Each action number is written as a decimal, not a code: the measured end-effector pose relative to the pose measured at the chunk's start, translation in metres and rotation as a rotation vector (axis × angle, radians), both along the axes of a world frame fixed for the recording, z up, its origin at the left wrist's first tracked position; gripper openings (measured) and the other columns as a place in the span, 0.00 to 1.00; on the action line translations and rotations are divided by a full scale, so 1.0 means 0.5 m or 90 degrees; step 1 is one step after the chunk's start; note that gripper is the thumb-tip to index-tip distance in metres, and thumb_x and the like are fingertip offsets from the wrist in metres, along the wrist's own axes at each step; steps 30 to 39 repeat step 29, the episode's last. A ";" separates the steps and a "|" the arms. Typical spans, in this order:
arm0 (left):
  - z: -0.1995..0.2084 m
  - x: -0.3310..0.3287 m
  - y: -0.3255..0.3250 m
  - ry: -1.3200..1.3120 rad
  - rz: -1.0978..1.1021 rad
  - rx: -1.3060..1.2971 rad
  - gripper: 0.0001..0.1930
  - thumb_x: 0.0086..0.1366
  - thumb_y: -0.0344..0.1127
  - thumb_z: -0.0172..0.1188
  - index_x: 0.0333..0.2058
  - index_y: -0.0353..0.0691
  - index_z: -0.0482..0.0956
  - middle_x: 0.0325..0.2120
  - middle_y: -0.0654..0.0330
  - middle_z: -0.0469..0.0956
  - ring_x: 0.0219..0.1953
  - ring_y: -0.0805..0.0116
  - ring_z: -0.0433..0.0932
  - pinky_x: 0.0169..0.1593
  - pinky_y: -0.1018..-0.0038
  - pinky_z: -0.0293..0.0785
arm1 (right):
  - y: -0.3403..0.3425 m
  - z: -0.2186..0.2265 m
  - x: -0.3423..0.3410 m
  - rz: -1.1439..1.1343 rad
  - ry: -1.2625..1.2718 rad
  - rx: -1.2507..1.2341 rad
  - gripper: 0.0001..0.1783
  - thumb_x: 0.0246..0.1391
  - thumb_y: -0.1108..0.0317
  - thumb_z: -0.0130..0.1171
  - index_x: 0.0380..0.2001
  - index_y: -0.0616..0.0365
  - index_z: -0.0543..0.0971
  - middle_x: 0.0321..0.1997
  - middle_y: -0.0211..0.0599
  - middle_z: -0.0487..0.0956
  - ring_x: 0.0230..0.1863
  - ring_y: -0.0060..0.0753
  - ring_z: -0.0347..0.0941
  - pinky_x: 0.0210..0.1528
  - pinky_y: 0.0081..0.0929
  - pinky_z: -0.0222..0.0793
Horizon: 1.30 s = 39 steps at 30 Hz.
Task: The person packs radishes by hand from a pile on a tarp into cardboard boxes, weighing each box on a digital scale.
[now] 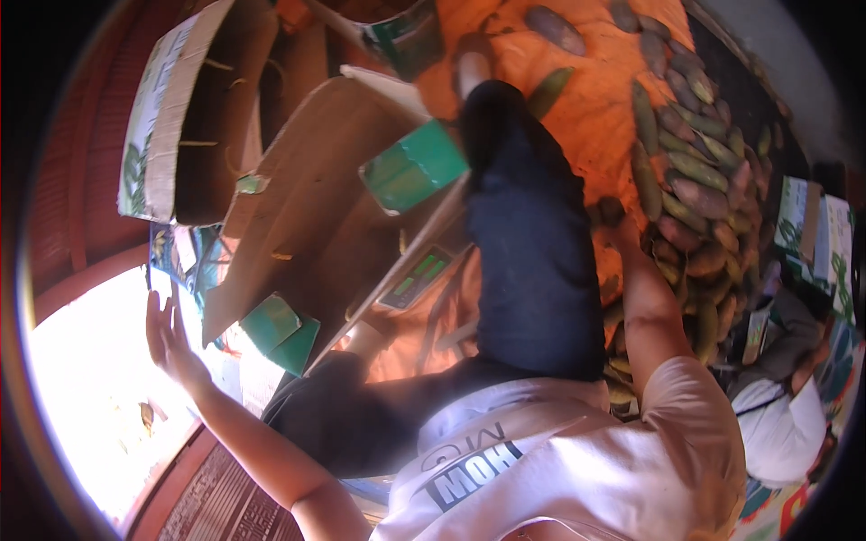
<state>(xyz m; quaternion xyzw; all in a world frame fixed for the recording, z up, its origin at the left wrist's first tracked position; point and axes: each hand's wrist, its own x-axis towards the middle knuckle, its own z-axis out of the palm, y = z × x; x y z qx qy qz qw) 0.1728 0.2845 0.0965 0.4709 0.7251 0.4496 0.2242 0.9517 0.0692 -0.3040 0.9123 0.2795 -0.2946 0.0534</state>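
Observation:
My left hand (177,347) is raised beside the long open cardboard box (311,185), fingers stretched out, nothing in it. My right hand (619,227) reaches down past my right knee at the near side of the pile of long green and reddish-brown produce (699,185). Its fingers lie in shadow against a dark rounded lump (610,212); whether they grip it is unclear. The box has green-printed flaps, and a few thin pale bits lie inside. Along its right edge sits a digital scale (420,276) with a lit green display, partly hidden by the box.
An orange sheet (577,108) covers the ground under the produce. More open cardboard boxes (155,117) stand at the far left. My bent right leg (532,252) rises between box and pile. At the right sits another person (776,419) near white-green cartons (812,225).

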 end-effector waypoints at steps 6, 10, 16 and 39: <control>-0.041 -0.004 -0.002 0.033 -0.089 0.016 0.27 0.76 0.43 0.56 0.65 0.29 0.70 0.65 0.47 0.71 0.65 0.49 0.73 0.70 0.55 0.67 | -0.014 -0.017 0.016 0.079 -0.118 -0.037 0.61 0.47 0.43 0.73 0.73 0.58 0.51 0.65 0.58 0.74 0.64 0.57 0.74 0.67 0.49 0.69; 0.007 -0.016 -0.019 0.071 -0.035 0.015 0.25 0.76 0.42 0.56 0.63 0.30 0.73 0.62 0.47 0.75 0.61 0.54 0.76 0.66 0.58 0.71 | 0.020 -0.018 -0.046 0.116 -0.067 -0.053 0.62 0.45 0.49 0.76 0.74 0.55 0.50 0.64 0.56 0.75 0.64 0.55 0.74 0.67 0.49 0.69; 0.065 0.052 -0.008 0.108 -0.159 0.044 0.16 0.77 0.24 0.51 0.59 0.35 0.79 0.54 0.53 0.81 0.53 0.64 0.82 0.58 0.70 0.77 | 0.075 0.155 -0.060 -0.040 -0.074 0.009 0.60 0.43 0.59 0.78 0.74 0.54 0.52 0.67 0.52 0.73 0.68 0.55 0.70 0.70 0.44 0.65; 0.072 0.108 -0.015 0.326 -0.379 -0.095 0.18 0.69 0.37 0.65 0.56 0.41 0.82 0.49 0.43 0.83 0.53 0.50 0.82 0.59 0.59 0.73 | 0.406 0.949 -0.499 0.639 0.178 0.518 0.44 0.55 0.82 0.68 0.71 0.55 0.59 0.71 0.50 0.68 0.69 0.42 0.68 0.69 0.36 0.68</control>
